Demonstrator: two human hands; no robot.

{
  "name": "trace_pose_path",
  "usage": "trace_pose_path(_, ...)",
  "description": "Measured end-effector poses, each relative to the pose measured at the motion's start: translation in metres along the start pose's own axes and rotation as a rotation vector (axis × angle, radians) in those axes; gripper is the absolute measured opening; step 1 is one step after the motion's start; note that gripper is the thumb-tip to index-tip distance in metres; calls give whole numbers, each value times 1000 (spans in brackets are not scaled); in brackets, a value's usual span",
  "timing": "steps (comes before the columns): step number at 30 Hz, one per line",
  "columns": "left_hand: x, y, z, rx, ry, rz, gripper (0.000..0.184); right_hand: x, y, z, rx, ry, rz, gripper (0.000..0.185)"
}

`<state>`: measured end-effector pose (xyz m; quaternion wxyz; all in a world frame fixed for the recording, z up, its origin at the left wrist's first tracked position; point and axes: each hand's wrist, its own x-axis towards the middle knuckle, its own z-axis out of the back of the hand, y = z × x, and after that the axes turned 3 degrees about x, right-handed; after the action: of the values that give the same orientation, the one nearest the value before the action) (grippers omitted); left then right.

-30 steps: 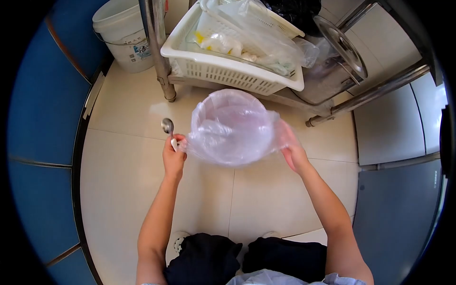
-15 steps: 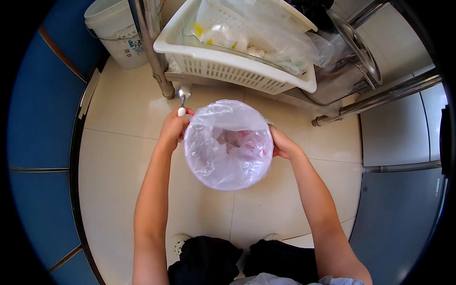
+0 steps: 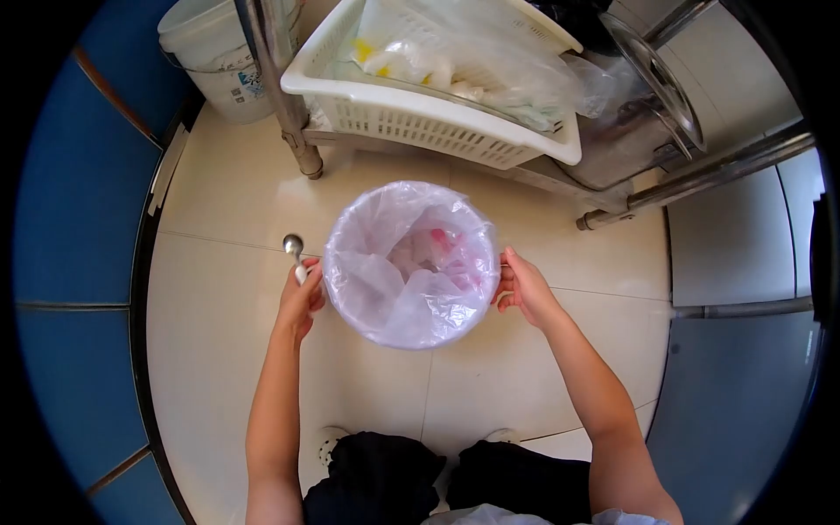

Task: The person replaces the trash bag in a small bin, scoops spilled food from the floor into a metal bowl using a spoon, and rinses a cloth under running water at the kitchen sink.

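Lined bin [image 3: 407, 338] has white basket [image 3: 411, 129] beyond — spoon [image 3: 301, 273] in left fingers [image 3: 313, 280].

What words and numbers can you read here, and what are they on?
Nothing reads clearly.
White round plastic bucket: dark and blue printing, too blurred to read.
Smooth dark-grey panel: pale lettering, too small to read.
Shiny translucent plastic bin liner: no readable words.

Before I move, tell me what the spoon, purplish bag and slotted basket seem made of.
Spoon: metal bowl, probably polished steel, from its glints; smooth white handle, perhaps plastic. Purplish bag: thin, glossy plastic film, judging by creases and highlights. Slotted basket: likely moulded plastic, smooth white with even slots.
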<state>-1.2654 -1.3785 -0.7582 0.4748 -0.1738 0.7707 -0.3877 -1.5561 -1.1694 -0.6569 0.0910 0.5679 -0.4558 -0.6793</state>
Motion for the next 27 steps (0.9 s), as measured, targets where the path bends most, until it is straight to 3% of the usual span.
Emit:
trace_pose_path(2,-21,6,-3,-48,-69,-25,29,-20,10,-17,-45,46,90,48)
trace_pose_path(3,-29,6,-5,-102,-142,-51,27,-27,16,-31,-176,24,170,37)
trace_pose_path(6,-55,2,-10,-160,-58,-63,23,-4,-6,-27,-171,-80,312,30)
trace_pose_path(10,-91,-9,-10,-142,-13,-58,21,1,-18,25,-178,-338,362,30)
trace_pose_path(12,-108,-12,-10,-150,-24,-73,19,-12,-12,51,-128,-341,334,35)
trace_pose_path(14,-134,-19,-11,-192,-63,-101,19,-49,-7,64,-211,-414,345,41)
trace_pose_path(16,-178,-43,-19,-323,-69,-125,18,-107,-26,80,-555,-478,552,45)
trace_pose_path(18,-234,-80,-52,-465,-50,-168,18,-190,-28,63,-735,-475,627,33)
trace_pose_path(20,-276,-103,-98,-330,71,-268,20,-259,-29,28,-828,-390,675,25)
trace_pose_path(22,-296,-96,-162,-553,245,215,19,-283,-30,-12,-877,-296,720,27)
trace_pose_path(24,-275,-68,-192,-327,231,350,23,-281,-17,-22,-1009,-358,887,25)
trace_pose_path(25,-270,-64,-192,-380,244,362,23,-280,-27,-17,-981,-392,786,32)
trace_pose_path(27,-261,-54,-184,-407,301,332,23,-280,-28,-15,-1028,-414,835,29)
